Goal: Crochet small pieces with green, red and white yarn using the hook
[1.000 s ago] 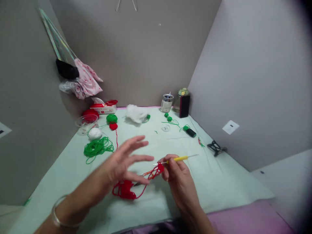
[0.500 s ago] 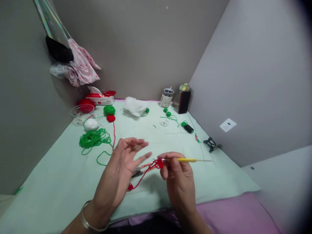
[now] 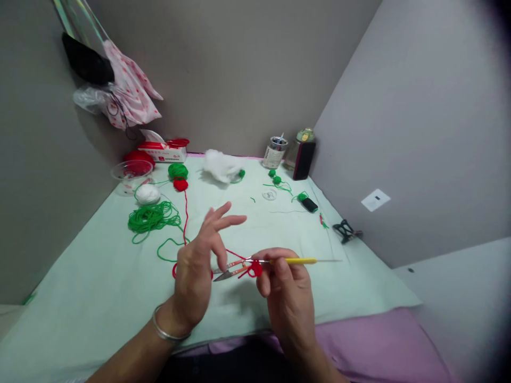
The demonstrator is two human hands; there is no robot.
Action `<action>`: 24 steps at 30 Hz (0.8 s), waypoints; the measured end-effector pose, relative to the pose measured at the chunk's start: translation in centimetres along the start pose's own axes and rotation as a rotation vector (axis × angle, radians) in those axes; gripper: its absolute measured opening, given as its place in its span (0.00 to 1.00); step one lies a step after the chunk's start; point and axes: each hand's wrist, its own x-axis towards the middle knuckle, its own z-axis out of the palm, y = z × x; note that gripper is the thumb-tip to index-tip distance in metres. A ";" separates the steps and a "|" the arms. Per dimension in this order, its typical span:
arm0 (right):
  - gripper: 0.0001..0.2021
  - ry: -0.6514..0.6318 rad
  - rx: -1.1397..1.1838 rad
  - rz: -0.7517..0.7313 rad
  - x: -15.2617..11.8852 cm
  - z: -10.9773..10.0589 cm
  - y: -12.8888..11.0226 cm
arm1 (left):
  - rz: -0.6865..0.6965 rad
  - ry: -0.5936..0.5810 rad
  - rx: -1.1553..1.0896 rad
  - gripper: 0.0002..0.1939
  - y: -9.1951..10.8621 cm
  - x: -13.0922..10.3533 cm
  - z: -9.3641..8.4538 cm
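Observation:
My right hand (image 3: 289, 290) grips a crochet hook (image 3: 301, 261) with a yellow handle, its metal tip pointing left. A small piece of red crochet (image 3: 255, 268) hangs by the hook's tip, against my right fingertips. From there a strand of red yarn (image 3: 235, 254) runs taut to my left hand (image 3: 199, 266). That hand's index finger bends down towards the thumb, while the other fingers stretch up and apart; the yarn's path behind it is hidden. Thread snips (image 3: 228, 274) with orange handles lie on the cloth between the hands, partly behind the red piece.
Left on the cloth are loose green yarn (image 3: 154, 218), a white ball (image 3: 147, 194), a small red ball (image 3: 181, 184) and a plastic tub (image 3: 133, 183). White stuffing (image 3: 219, 166) lies at the back. A can (image 3: 275, 153), bottle (image 3: 294, 154) and phone (image 3: 304, 160) stand back right.
My left hand has turned and bent its index finger down, drawing the red yarn into a taut strand. My right hand still holds the hook. The view has tilted slightly down.

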 end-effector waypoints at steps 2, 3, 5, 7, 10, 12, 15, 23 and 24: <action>0.08 0.007 -0.022 -0.024 0.0 -0.2 0.0 | 0.080 -0.128 0.281 0.19 -0.5 -0.3 -0.8; 0.08 0.006 -0.038 -0.041 0.0 -0.3 0.0 | 0.047 -0.160 0.340 0.13 -0.7 -0.5 -1.0; 0.08 -0.006 -0.074 -0.080 -0.1 -0.4 0.2 | -0.143 -0.185 0.245 0.12 -0.8 -1.1 -1.1; 0.08 -0.019 -0.113 -0.107 -0.2 -0.6 0.6 | -0.374 -0.200 0.015 0.21 -0.8 -1.7 -0.8; 0.08 -0.025 -0.180 -0.153 -0.5 -0.7 1.2 | -0.521 -0.154 -0.178 0.28 -0.8 -2.1 -0.2; 0.07 -0.031 -0.212 -0.193 -0.5 -0.8 1.5 | -0.522 -0.114 -0.195 0.29 -0.7 -2.2 0.1; 0.08 -0.033 -0.249 -0.231 -0.3 -0.8 1.6 | -0.521 -0.073 -0.213 0.31 -0.8 -2.3 0.4; 0.08 -0.008 -0.285 -0.150 0.3 -1.4 1.7 | -0.518 0.018 -0.208 0.33 -1.0 -2.7 1.1; 0.08 -0.010 -0.259 -0.134 0.4 -1.5 1.8 | -0.518 0.018 -0.203 0.33 -1.0 -2.6 1.1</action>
